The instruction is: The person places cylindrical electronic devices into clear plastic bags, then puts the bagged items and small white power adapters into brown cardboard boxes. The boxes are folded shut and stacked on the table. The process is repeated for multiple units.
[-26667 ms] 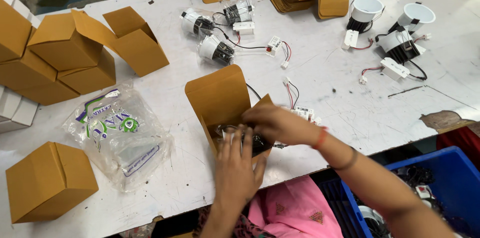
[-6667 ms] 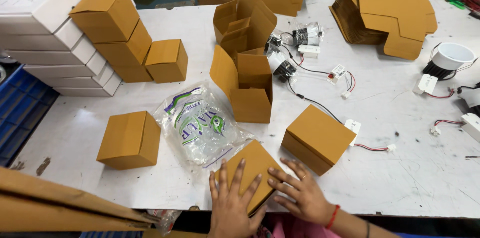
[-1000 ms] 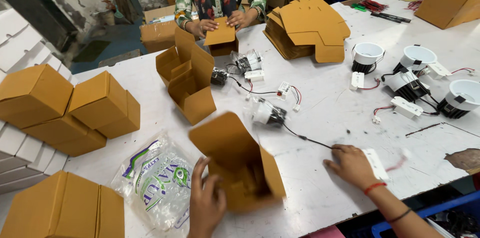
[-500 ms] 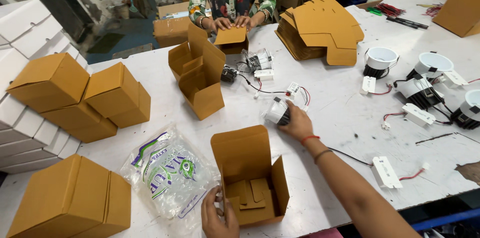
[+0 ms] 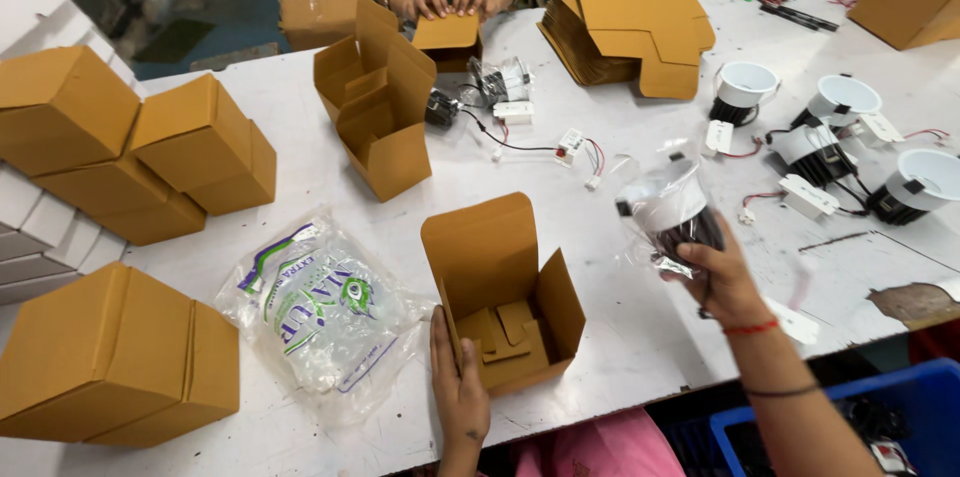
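Right hand has its grip closed on a bagged downlight, raised over the tabletop, right of the open box. Left hand steadies the box wall. Box looks empty; light not in yet, flaps unclosed.

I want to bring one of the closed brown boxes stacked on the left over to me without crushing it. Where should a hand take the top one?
Take the upper closed box across its two opposite side walls, coming down from above. Its top face shows flat and shut, and its near wall is free, while its underside rests on the boxes below, so a grip from beneath looks blocked.
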